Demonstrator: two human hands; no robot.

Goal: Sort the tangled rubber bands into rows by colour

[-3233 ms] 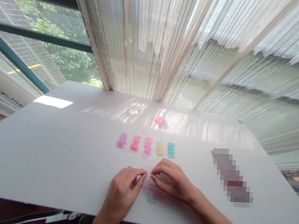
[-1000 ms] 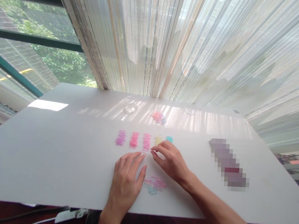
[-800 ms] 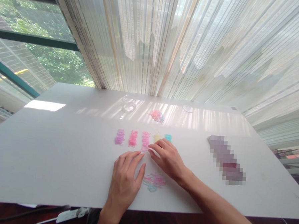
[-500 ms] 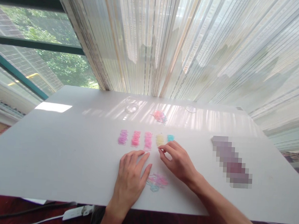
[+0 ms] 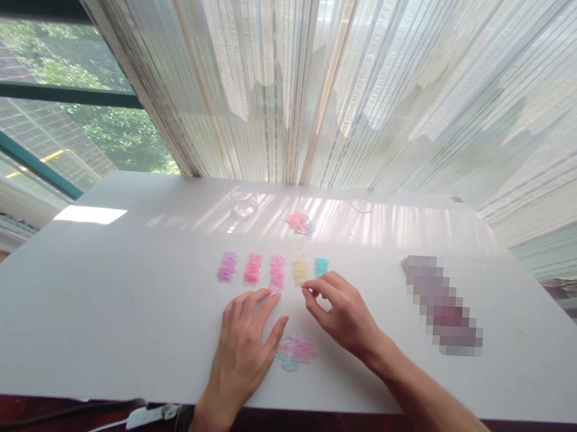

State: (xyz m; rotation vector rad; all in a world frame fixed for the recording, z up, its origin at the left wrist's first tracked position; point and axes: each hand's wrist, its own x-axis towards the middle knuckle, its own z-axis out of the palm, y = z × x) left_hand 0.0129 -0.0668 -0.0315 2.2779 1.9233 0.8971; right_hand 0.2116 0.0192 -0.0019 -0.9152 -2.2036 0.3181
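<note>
Small coloured rubber bands lie on the white table (image 5: 133,311) in neat columns: purple (image 5: 228,267), coral pink (image 5: 253,269), pink (image 5: 277,271), yellow (image 5: 300,271) and turquoise (image 5: 321,267). My left hand (image 5: 244,342) rests with fingers apart, fingertips just below the pink column. By the lower end of the yellow column, my right hand (image 5: 344,312) has thumb and forefinger brought together in a pinch; anything between them is too small to make out. A loose pile of pink and bluish bands (image 5: 297,350) lies between my wrists, partly beside my left thumb.
Farther back is another mixed heap of bands (image 5: 300,222). A clear round dish (image 5: 244,208) and a clear disc (image 5: 362,206) sit near the curtain (image 5: 286,80). A pixelated long object (image 5: 441,308) lies at right. A power strip (image 5: 149,416) shows below the table edge.
Both hands were pinching close together above the loose pile; they have since moved forward to the columns. My left hand has opened out. My right hand has shifted from the pink column toward the yellow.
</note>
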